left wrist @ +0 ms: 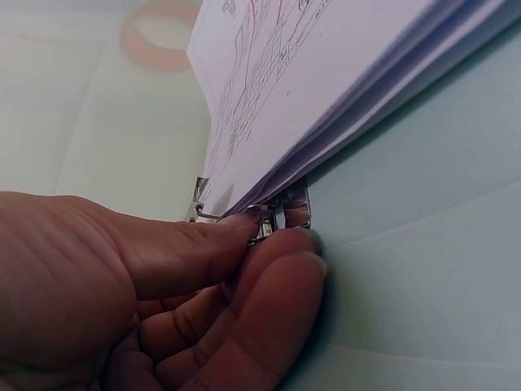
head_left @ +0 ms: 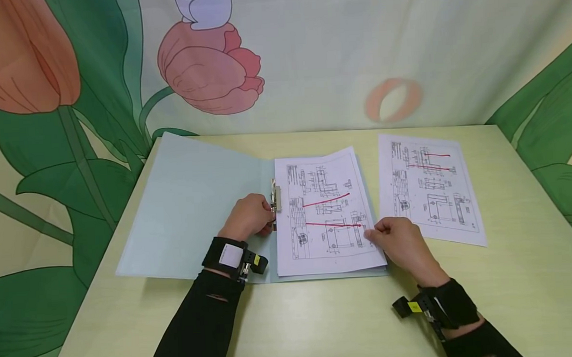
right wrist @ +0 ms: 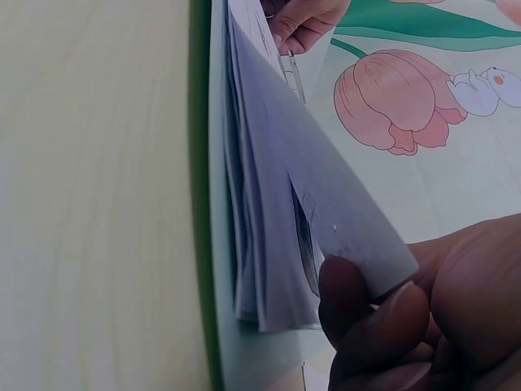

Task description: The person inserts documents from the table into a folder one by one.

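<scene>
A pale blue clip folder (head_left: 189, 189) lies spread on the table, with a stack of printed drawing sheets (head_left: 326, 208) on its right side. Two red lines run across the top sheet. At the stack's left edge is a metal clip (head_left: 278, 199), and my left hand (head_left: 250, 215) pinches it between thumb and fingers; the left wrist view shows the clip (left wrist: 281, 213) close up. My right hand (head_left: 406, 245) pinches the top sheet near its lower right edge. In the right wrist view that sheet's corner (right wrist: 383, 261) is lifted above the sheets beneath.
To the right of the folder lies a loose drawing sheet (head_left: 437, 192), also marked with red lines. The pale wooden table (head_left: 322, 322) meets a hanging cloth (head_left: 318, 53) printed with flowers along its back edge.
</scene>
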Demonstrator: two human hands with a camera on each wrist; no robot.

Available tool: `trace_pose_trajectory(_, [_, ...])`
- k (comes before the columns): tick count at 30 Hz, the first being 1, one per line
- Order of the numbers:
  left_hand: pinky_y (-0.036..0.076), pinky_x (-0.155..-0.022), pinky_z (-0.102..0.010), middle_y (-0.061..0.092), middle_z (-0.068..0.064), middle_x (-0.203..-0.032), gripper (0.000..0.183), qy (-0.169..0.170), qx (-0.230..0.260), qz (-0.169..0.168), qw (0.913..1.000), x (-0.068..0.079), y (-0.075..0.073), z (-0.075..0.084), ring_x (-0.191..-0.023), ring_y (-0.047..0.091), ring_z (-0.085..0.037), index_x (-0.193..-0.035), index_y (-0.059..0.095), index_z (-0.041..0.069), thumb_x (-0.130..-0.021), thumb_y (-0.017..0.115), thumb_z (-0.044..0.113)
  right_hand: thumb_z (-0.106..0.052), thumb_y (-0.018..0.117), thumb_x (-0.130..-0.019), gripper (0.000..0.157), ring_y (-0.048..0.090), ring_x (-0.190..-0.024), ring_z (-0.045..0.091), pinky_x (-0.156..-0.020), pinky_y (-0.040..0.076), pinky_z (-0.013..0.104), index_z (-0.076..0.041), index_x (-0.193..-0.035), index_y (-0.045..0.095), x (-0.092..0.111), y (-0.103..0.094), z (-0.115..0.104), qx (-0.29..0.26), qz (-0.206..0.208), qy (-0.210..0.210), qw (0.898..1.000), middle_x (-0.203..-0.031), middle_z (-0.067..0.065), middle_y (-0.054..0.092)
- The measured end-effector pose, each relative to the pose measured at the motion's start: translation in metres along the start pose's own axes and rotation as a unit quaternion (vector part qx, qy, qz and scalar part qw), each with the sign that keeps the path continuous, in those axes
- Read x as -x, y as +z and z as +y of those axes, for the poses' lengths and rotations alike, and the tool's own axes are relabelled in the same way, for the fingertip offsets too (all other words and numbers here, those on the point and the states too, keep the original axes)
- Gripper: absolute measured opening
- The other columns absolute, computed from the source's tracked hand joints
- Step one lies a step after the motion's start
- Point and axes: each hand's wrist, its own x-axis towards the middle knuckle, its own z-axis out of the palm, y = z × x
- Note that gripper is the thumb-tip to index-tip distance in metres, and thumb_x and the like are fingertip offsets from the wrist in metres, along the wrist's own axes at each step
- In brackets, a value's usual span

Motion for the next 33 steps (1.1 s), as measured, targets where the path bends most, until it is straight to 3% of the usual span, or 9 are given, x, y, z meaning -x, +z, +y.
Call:
trace_pose_trajectory(14, [0.05, -0.055, -0.031, 0.069, -0.009, -0.075, 0.011, -0.005, -0.002, 0.006, 1.0, -0.001, 0.001, 0.0, -0.06, 0.066, -0.018, -0.089, 0.061, 0.006, -0.093, 0.063, 0.016, -0.026, 0.067, -0.089, 0.022, 0.049, -0.062, 0.021, -0.053, 0.036, 0.031, -0.005, -0.081, 0.067, -0.002, 0.001, 0.002, 0.007, 0.002, -0.011, 1.0, -0.068, 0.007, 0.059])
trace_pose_trajectory(22, [0.05, -0.054, -0.031, 0.068, -0.009, -0.076, 0.012, -0.006, -0.005, 0.008, 0.9999, 0.0, 0.003, -0.001, -0.06, 0.066, -0.018, -0.09, 0.06, 0.006, -0.092, 0.064, 0.017, -0.038, 0.067, -0.089, 0.03, 0.054, -0.066, 0.022, -0.056, 0.038, 0.032, -0.008, -0.088, 0.069, 0.002, -0.004, 0.001, 0.064, 0.011, -0.006, 0.998, -0.077, 0.006, 0.067])
trace_pose_trajectory(33, [0.05, -0.054, -0.03, 0.069, -0.009, -0.074, 0.011, -0.005, -0.004, 0.007, 1.0, 0.001, 0.004, -0.001, -0.06, 0.066, -0.018, -0.089, 0.06, 0.006, -0.093, 0.063, 0.015, -0.029, 0.061, -0.094, 0.024, 0.053, -0.063, 0.022, -0.054, 0.04, 0.032, -0.007, -0.09, 0.068, 0.0, -0.01, 0.003, 0.08, 0.035, -0.012, 0.996, -0.078, 0.007, 0.067])
